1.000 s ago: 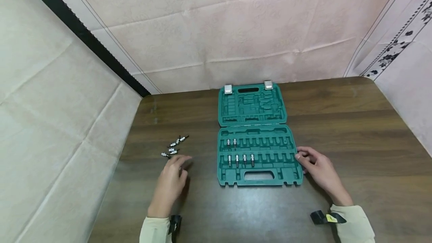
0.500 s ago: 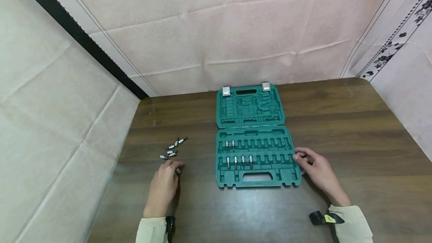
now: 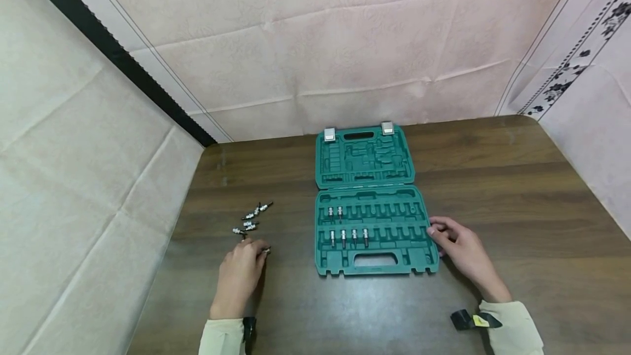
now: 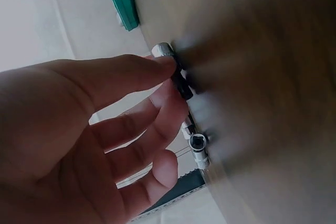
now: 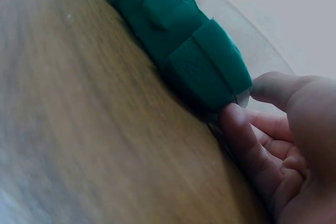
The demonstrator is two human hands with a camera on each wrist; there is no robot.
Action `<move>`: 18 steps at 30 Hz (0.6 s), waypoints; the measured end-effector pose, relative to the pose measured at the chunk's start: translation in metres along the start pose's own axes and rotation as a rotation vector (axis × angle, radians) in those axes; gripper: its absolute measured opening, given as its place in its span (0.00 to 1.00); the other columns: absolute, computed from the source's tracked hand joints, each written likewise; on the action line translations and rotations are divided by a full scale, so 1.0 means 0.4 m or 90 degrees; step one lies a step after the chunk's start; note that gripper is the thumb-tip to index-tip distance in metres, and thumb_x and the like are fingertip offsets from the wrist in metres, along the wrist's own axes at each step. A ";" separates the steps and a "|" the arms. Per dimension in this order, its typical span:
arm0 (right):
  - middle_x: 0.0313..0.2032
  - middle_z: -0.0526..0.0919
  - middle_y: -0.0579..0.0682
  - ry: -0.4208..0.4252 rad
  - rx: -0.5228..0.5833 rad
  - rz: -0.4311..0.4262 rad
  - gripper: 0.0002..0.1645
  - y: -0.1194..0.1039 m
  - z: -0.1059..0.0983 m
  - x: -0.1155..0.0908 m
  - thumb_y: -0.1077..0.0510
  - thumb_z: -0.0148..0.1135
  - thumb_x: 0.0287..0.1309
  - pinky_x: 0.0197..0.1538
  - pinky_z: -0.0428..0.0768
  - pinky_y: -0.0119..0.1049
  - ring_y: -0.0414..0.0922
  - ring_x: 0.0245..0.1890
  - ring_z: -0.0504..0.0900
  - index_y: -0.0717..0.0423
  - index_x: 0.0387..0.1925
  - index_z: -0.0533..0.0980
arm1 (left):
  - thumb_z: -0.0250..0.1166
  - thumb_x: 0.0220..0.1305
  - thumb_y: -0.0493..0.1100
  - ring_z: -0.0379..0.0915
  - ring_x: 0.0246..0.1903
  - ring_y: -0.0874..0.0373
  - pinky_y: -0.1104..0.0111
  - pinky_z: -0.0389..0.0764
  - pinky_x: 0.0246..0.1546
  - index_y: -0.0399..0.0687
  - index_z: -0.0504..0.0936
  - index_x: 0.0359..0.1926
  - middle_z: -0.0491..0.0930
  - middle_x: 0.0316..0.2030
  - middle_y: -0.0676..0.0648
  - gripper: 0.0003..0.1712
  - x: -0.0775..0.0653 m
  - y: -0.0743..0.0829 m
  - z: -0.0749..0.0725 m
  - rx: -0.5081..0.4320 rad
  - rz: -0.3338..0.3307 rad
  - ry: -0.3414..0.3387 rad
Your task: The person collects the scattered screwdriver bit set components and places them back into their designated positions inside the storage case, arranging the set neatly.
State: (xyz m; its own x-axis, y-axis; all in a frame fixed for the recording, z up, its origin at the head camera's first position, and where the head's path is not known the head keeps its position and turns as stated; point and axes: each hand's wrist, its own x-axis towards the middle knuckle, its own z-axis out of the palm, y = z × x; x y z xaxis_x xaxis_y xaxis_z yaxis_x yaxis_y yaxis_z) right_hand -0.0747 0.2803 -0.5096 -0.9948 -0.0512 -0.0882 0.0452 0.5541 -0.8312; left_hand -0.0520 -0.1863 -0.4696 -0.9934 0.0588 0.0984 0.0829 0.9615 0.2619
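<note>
My left hand (image 3: 240, 275) is low over the table, left of the green tool case (image 3: 340, 263). Between thumb and fingertips it pinches a bit socket (image 4: 161, 50), a silver sleeve with a dark bit end. The other fingers are curled loosely. Several more bit sockets (image 3: 251, 227) lie in a loose cluster just beyond this hand. At the case's right edge, my right hand (image 3: 463, 248) grips the side wall, thumb near the top rim and a finger against the side. In the case's left part, several bit sockets (image 3: 343, 238) sit upright in two rows of slots.
The case lid (image 3: 365, 158) lies folded back, its two silver latches (image 3: 387, 128) toward the far table edge. Pale patterned cloth (image 3: 355, 59) hangs behind the wooden table (image 3: 517, 207) and at both sides. A black strap device (image 3: 463, 319) is on the right wrist.
My left hand has drawn slightly back toward me from the cluster, and a bit socket now shows between its fingertips. The right hand keeps its grip on the case.
</note>
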 end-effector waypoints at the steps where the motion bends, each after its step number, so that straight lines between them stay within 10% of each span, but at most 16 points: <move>1: 0.48 0.82 0.58 -0.001 0.000 0.001 0.29 0.000 0.000 0.000 0.45 0.56 0.80 0.36 0.84 0.33 0.42 0.35 0.81 0.62 0.67 0.74 | 0.75 0.66 0.36 0.86 0.35 0.42 0.47 0.85 0.30 0.46 0.91 0.43 0.88 0.39 0.45 0.06 0.000 0.001 0.001 0.001 0.000 0.000; 18: 0.47 0.84 0.58 0.009 0.022 -0.016 0.26 0.000 0.003 0.001 0.49 0.59 0.79 0.34 0.84 0.34 0.38 0.32 0.81 0.63 0.66 0.76 | 0.75 0.62 0.30 0.83 0.33 0.52 0.58 0.83 0.28 0.42 0.86 0.58 0.81 0.45 0.42 0.23 -0.001 0.025 -0.006 -0.086 -0.020 -0.114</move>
State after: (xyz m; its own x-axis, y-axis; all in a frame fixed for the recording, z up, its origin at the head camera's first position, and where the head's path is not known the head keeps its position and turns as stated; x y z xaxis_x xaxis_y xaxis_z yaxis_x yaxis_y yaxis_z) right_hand -0.0748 0.2793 -0.5104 -0.9969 -0.0519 -0.0596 0.0236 0.5234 -0.8517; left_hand -0.0504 -0.1775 -0.4647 -0.9928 0.0881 -0.0814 0.0496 0.9195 0.3899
